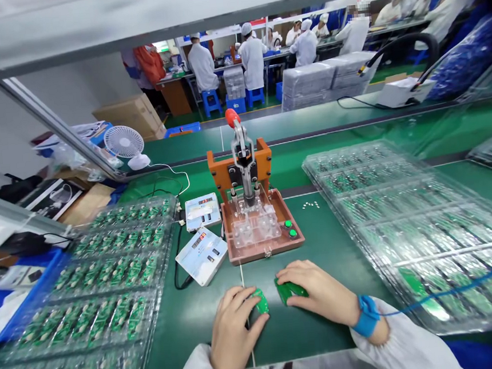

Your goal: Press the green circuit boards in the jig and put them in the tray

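1. Two small green circuit boards, one per hand, held low over the near edge of the green bench (320,247), just apart from each other, likely kept close for comparing or pairing.
2. Left hand (233,329): fingers curled around the left board (261,301), thumb under its near edge, pinching it.
3. Right hand (320,293): fingers bent over the right board (290,290), gripping it from above; blue wrist strap (366,314) with cord trailing right, presumably for static grounding.
4. Straight ahead, within easy reach: orange press fixture (252,207) with clear nest, lever upright.
5. Left and right: clear trays (107,277) stacked with more boards; two small testers (203,254) left of the fixture.
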Motion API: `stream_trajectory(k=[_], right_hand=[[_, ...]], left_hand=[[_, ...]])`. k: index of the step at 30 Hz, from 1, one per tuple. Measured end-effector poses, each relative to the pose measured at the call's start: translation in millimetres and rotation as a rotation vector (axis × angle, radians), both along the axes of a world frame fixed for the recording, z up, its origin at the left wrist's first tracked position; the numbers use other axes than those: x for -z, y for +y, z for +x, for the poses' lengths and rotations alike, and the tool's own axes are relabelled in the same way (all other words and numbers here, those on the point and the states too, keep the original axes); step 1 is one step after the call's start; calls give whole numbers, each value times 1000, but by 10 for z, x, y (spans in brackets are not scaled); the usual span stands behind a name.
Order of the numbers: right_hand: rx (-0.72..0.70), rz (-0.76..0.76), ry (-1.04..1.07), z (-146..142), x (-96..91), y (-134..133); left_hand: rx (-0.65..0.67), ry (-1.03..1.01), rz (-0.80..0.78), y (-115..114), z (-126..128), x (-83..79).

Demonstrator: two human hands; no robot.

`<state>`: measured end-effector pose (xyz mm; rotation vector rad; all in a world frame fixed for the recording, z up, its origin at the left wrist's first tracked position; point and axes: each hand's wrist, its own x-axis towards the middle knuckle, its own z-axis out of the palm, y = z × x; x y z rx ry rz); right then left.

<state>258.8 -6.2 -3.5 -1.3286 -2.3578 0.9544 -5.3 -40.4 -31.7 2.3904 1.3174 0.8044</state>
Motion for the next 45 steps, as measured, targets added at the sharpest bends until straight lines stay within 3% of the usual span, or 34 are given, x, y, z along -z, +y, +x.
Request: stream_trajectory(k=[3, 6, 12, 16, 19, 33, 36, 39, 42, 45], right_hand=[[-2, 14, 56, -7, 13, -13], [-14, 74, 176, 29, -119, 36], [68, 374, 228, 117, -482, 569], [56, 426, 198, 53, -505, 990], [31, 430, 173, -1, -452, 1145], [27, 415, 210, -6, -358, 1158], [80, 443, 271, 54, -397, 1117], [248, 518, 359, 184, -579, 1114], [428, 621, 473, 243, -949, 1223], [462, 733, 580, 103, -1427, 1497]], left_hand=[[9, -51, -39, 13, -12, -46], [9, -120, -49, 124, -43, -210], [-6, -175, 171, 809, -48, -572], [-2, -154, 202, 1240, 43, -603], [23, -120, 160, 1365, 90, -589], [98, -112, 133, 1375, 106, -576], [-3, -170, 203, 1239, 106, -572], [-98, -295, 308, 1000, 162, -541], [112, -281, 380, 784, 299, -448], [340, -149, 383, 686, 435, -309]])
